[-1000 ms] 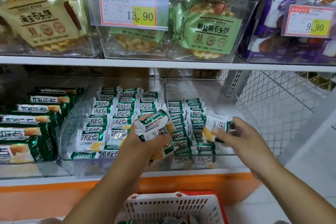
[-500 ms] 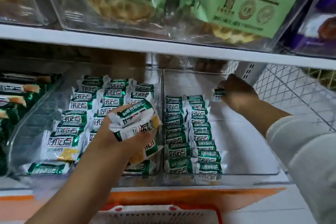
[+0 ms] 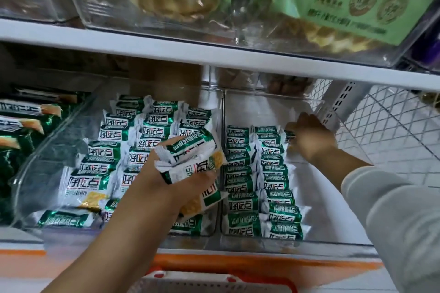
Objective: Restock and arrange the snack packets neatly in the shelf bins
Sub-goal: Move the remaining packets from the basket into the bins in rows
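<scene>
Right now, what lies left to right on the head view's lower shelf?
Dark green packets, clear plastic bin of white-and-green packets, left hand gripping a packet bundle, two packet rows, right hand, white wire mesh.

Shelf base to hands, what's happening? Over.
Left hand grips spare packets. Right hand holds packet at right bin rear. Nothing seen in the way.

Shop: snack packets [image 3: 252, 162] in shelf bins [image 3: 316, 239]

Packets [image 3: 195, 158] in left hand [image 3: 164, 185], packet [image 3: 290, 137] in right [image 3: 312, 140]
</scene>
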